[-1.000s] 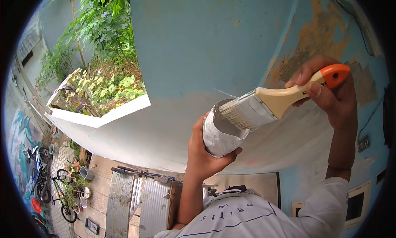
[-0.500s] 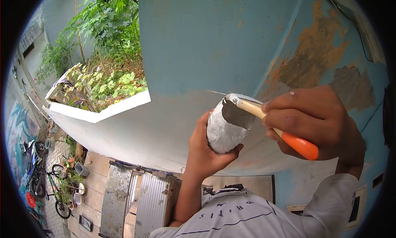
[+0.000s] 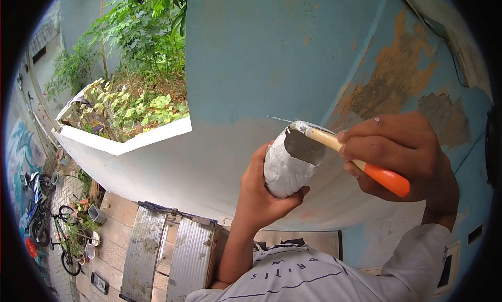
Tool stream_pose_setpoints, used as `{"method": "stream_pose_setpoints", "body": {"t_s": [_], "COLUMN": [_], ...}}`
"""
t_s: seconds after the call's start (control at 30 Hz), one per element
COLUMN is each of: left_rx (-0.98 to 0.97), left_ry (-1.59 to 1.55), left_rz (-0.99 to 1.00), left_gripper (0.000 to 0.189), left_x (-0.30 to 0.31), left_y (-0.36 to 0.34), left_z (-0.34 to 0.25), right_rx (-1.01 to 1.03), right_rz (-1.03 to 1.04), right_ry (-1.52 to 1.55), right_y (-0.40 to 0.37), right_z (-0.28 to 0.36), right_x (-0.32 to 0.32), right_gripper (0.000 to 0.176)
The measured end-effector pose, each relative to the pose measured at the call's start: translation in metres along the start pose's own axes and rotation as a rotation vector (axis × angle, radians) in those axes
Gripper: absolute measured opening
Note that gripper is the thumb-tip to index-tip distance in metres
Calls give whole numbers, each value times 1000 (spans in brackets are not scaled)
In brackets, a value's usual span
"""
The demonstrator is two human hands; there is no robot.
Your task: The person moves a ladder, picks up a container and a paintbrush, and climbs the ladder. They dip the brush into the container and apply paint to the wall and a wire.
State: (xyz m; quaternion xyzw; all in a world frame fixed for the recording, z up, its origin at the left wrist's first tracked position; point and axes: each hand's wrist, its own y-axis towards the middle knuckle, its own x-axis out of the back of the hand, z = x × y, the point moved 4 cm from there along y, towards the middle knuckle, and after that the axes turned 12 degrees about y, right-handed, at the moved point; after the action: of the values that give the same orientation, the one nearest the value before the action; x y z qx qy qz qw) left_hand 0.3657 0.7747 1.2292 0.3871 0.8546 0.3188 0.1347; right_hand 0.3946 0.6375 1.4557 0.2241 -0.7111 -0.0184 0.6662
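The container (image 3: 286, 168) is held up before the blue and white wall (image 3: 256, 61), tilted so that its open mouth shows, with the left hand (image 3: 266, 201) clamped round its lower part, thumb on one side and fingers on the other. The right hand (image 3: 398, 150) has its grip closed on the handle of the paintbrush (image 3: 327, 139), whose head end is at the container's rim; the bristles are mostly hidden. The container looks light, thin-walled and fairly easy to dent, so a firm but not crushing hold low on its body seems best, clear of the ragged rim. Its white coating, if wet, could make it slippery; how full it is I cannot tell. The paintbrush looks light too, with a stiff handle and softer bristles; the bare handle between head and orange tip seems the surest place to take hold.
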Motion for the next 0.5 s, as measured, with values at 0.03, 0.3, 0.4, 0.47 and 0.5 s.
{"method": "stream_pose_setpoints", "body": {"t_s": [0.03, 0.3, 0.4, 0.47, 0.5], "left_rx": [-3, -4, 10, 8, 9], "left_ry": [0, 40, 42, 41, 39], "left_rz": [-2, -6, -6, -11, -15], "left_gripper": [91, 90, 90, 91, 91], "left_x": [0, 4, 4, 5, 5], "left_y": [0, 3, 4, 5, 5], "left_z": [0, -1, 1, 3, 3], "right_rx": [2, 34, -47, -68, -93], "right_rz": [0, -8, -42, -68, -91], "right_ry": [-3, 25, 109, 177, 248], "right_y": [0, 1, 4, 3, 2], "right_z": [0, -3, -6, -13, -18], "right_x": [-1, -3, -2, 1, 5], "right_gripper": [31, 28, 21, 20, 19]}}
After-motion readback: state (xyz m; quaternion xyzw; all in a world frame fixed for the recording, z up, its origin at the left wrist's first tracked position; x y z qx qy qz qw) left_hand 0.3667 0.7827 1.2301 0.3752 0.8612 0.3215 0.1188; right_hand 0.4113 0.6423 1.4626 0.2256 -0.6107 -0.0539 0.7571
